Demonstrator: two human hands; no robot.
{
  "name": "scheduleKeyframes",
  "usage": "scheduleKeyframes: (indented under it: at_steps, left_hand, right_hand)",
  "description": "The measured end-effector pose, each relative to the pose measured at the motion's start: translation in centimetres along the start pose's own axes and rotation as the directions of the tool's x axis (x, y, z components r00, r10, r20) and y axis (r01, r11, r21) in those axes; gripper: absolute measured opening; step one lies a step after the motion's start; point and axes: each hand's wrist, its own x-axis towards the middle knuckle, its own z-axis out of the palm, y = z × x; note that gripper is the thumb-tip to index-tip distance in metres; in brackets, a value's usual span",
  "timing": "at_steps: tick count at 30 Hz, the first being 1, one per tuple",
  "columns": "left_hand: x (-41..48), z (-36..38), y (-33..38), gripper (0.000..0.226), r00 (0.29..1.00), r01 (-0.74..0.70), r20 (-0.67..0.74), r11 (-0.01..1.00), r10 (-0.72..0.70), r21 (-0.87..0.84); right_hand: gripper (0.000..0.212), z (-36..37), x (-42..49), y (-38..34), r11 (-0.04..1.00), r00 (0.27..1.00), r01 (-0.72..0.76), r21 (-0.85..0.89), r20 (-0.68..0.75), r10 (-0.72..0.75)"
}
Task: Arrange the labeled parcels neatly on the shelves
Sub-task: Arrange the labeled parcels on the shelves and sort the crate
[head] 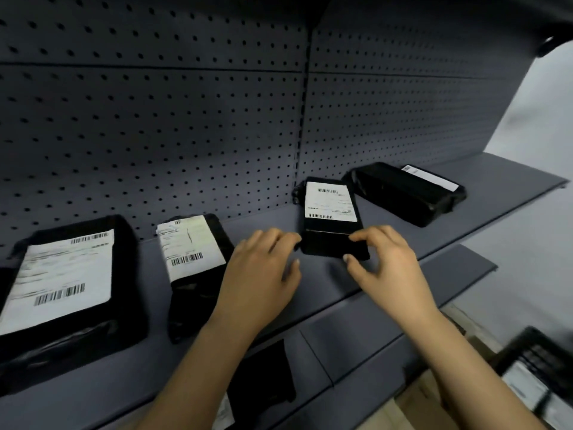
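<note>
Squaring up the small parcel [330,225] on the shelf [310,301], by the look of it. Gripped at the near right corner by the right hand [384,262]: fingers curled over the top face, thumb tucked against the near edge. Touched at the near left corner by the fingertips of the left hand [263,268], thumb held clear; cannot tell whether pinched there or only nudged. Lying flat, label up, slightly askew, far end close to the pegboard back [155,119].

Just left of the grip: a narrow parcel [189,243], flat, label up, tilted off line. Further left again: a large parcel [68,283], label up, near end reaching toward the front edge. Beyond the grip and to the right: a long parcel [403,193], lying at an angle, label toward its far end. Four on this level, then, none yet in a straight row.

Judged roughly mid-task: placed, but not neat. Left to do, probably: turning each one square to the front edge and evening the gaps. Below the grip, on the lower shelf [387,308], another dark parcel [266,373], partly hidden by the forearms. Down to the right, a black crate [539,352], blurred, apparently holding more labelled packets, likely waiting to be shelved.
</note>
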Motion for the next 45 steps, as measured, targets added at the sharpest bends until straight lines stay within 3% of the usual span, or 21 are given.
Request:
scheduleKeyframes:
  at_steps: [6, 12, 16, 19, 22, 27, 31, 37, 45]
  left_hand:
    - [2.4, 2.2, 1.6, 0.027, 0.997, 0.075, -0.014, 0.997, -0.075, 0.014]
    - [5.1, 5.3, 3.5, 0.043, 0.951, 0.308, 0.060, 0.949, -0.304, -0.074]
    - [5.8, 7.4, 4.5, 0.046, 0.888, 0.458, 0.110, 0.880, -0.446, -0.124]
    - [5.3, 8.4, 5.5, 0.045, 0.844, 0.536, 0.104, 0.816, -0.526, -0.217]
    - [4.7, 8.8, 6.7, 0.044, 0.802, 0.580, 0.052, 0.757, -0.595, -0.301]
    - [3.4, 9.6, 8.4, 0.016, 0.725, 0.587, -0.076, 0.672, -0.684, -0.451]
    - [3.3, 10.3, 9.4, 0.023, 0.649, 0.639, -0.005, 0.549, -0.760, -0.538]
    - [3.1, 10.7, 9.5, 0.012, 0.695, 0.557, -0.056, 0.586, -0.717, -0.589]
    - [3.8, 7.3, 9.3, 0.047, 0.786, 0.269, -0.204, 0.620, -0.584, -0.737]
  right_hand:
    - [0.044, 0.9, 2.0, 3.9, 0.994, 0.995, -0.073, 0.078, 0.075, 0.067]
    - [0.067, 2.2, 5.4, 7.7, 0.974, 0.963, -0.095, 0.208, 0.268, 0.036]
    - [0.057, 2.6, 6.6, 9.4, 0.918, 0.935, -0.092, 0.387, 0.351, -0.054]
    - [0.060, 2.6, 6.7, 10.2, 0.876, 0.913, -0.123, 0.467, 0.400, -0.086]
    - [0.061, 2.6, 6.5, 10.9, 0.829, 0.887, -0.163, 0.535, 0.447, -0.115]
    - [0.056, 1.5, 5.7, 11.3, 0.770, 0.870, -0.231, 0.595, 0.480, -0.110]
    - [0.056, 1.7, 5.5, 11.5, 0.724, 0.852, -0.286, 0.628, 0.512, -0.107]
    - [0.066, 2.7, 5.4, 11.2, 0.550, 0.860, -0.386, 0.740, 0.505, -0.076]
    - [0.071, 1.4, 6.6, 9.6, 0.239, 0.956, -0.144, 0.960, 0.198, -0.217]
